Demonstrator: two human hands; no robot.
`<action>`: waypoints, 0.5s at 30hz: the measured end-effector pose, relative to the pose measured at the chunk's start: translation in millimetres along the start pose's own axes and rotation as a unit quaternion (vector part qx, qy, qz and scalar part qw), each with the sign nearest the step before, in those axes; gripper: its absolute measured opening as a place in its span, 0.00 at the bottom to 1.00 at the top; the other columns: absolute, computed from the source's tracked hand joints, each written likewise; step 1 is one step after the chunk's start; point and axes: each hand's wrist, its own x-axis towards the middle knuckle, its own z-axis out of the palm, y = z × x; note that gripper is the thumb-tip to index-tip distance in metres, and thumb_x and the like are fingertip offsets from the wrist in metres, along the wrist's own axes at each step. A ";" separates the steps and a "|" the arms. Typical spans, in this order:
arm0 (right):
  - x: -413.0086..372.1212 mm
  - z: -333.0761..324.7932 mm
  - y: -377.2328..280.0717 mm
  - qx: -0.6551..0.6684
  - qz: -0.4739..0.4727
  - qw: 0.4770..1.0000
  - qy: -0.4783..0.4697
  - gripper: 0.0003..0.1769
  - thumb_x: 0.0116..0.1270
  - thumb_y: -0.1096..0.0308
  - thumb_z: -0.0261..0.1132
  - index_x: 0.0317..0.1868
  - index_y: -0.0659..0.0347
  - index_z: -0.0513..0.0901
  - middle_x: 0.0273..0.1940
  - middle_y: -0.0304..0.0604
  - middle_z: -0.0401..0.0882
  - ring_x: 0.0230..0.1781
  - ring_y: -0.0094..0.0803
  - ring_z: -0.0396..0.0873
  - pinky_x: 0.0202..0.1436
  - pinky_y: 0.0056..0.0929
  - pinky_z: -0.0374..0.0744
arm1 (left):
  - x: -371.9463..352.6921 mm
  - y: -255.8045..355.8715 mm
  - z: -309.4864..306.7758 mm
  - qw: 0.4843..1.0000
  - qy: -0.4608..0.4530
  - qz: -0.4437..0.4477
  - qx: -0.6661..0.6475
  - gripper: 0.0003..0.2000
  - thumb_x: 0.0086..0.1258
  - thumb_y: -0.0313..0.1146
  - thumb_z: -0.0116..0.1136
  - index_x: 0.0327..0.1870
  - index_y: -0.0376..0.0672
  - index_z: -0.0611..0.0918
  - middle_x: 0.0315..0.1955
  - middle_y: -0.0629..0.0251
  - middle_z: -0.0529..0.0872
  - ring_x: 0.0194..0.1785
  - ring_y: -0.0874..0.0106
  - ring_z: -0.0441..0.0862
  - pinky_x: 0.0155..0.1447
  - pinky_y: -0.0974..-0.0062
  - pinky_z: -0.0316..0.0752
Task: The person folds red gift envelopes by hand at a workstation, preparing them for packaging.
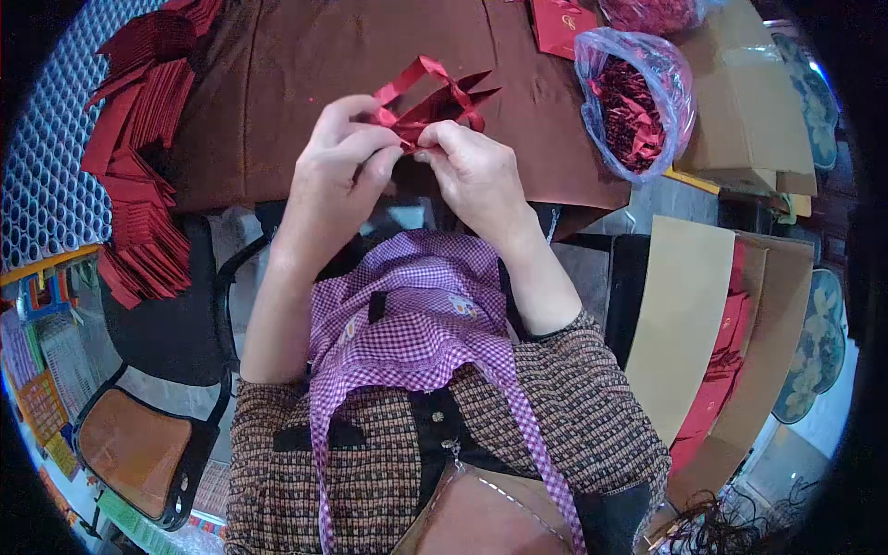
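Observation:
Over the front part of the brown-covered table, both hands meet at a small red paper gift bag (450, 104). A shiny red ribbon (400, 81) makes a loop above the bag's upper left side. My left hand (344, 153) is closed, with thumb and fingers pinching the ribbon near the bag's edge. From the other side my right hand (474, 168) pinches at the same spot, its thumb and forefinger almost touching the left fingertips. The fingers cover most of the gripped ribbon and the bag's lower part.
Stacks of folded red bags (139, 120) line the left side. At the right sits a clear plastic bag (680, 102) of red ribbons, near another red gift bag (561, 26). Open cardboard boxes (675, 305) stand at the right; a chair (139, 449) is at lower left.

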 end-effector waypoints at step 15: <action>-5.8 -9.0 -8.6 -0.050 -0.065 0.997 0.000 0.08 0.57 0.72 0.66 0.31 0.59 0.73 0.24 0.45 0.76 0.26 0.41 0.79 0.30 0.37 0.78 | 38.0 10.5 -23.8 0.940 -0.219 0.157 0.211 0.04 0.58 0.28 0.60 0.32 0.38 0.81 0.45 0.56 0.77 0.50 0.58 0.75 0.53 0.62 0.70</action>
